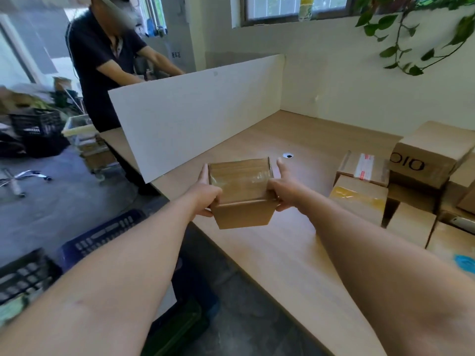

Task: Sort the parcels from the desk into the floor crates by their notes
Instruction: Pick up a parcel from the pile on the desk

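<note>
A small brown cardboard parcel (241,194) with clear tape across its top is held above the left edge of the wooden desk (288,253). My left hand (205,194) grips its left side and my right hand (282,191) grips its right side, thumbs along the top edges. No note shows on the faces I can see. Several more parcels (411,181) are stacked at the right of the desk. On the floor to the left stand a blue crate (100,235), a black crate (23,273) and a green crate (180,327), partly hidden by my left arm.
A white partition (195,109) runs along the desk's far side. Behind it stands another person (102,62) in a dark shirt. Further black crates, boxes and a chair base (20,178) clutter the grey floor at the left. A plant hangs at the top right.
</note>
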`<state>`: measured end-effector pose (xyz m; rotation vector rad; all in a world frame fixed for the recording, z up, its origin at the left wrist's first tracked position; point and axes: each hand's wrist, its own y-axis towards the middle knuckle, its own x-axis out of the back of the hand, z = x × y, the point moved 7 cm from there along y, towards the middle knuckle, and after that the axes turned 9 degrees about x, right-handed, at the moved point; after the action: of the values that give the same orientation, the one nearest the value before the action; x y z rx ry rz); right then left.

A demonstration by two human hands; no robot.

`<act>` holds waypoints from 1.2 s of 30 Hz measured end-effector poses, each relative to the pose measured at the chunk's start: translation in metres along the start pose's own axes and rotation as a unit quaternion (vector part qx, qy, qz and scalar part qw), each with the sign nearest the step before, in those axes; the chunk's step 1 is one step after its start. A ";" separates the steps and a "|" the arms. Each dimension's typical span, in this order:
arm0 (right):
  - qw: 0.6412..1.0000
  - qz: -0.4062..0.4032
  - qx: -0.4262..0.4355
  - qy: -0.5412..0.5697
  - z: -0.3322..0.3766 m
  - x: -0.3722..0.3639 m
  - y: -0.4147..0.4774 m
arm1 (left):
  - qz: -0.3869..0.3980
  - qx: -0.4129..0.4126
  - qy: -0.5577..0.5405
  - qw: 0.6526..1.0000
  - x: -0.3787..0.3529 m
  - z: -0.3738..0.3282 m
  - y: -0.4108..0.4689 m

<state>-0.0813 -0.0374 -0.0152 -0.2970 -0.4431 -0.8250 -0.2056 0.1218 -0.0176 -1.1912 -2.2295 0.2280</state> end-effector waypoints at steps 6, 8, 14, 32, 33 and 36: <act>0.995 0.070 0.018 -0.067 0.030 -0.051 0.006 | -0.010 0.013 -0.054 0.998 0.051 0.035 -0.005; 0.993 0.093 0.026 -0.073 0.045 -0.082 0.009 | -0.026 0.034 -0.088 0.995 0.080 0.055 -0.008; 0.988 0.137 0.051 -0.052 0.094 -0.197 0.025 | -0.085 0.079 -0.091 0.989 0.175 0.124 -0.013; 0.970 0.202 0.093 -0.103 0.175 -0.443 0.032 | -0.140 0.094 -0.086 0.982 0.354 0.298 -0.015; 0.967 0.207 0.096 -0.109 0.178 -0.451 0.033 | -0.135 0.094 -0.089 0.982 0.357 0.304 -0.015; 0.961 0.222 0.102 -0.126 0.189 -0.472 0.040 | -0.150 0.087 -0.104 0.979 0.372 0.322 -0.013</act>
<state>-0.3821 0.3693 -0.0846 -0.2953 -0.6652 -0.2981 -0.5564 0.4519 -0.1157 -0.7551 -2.4766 0.4320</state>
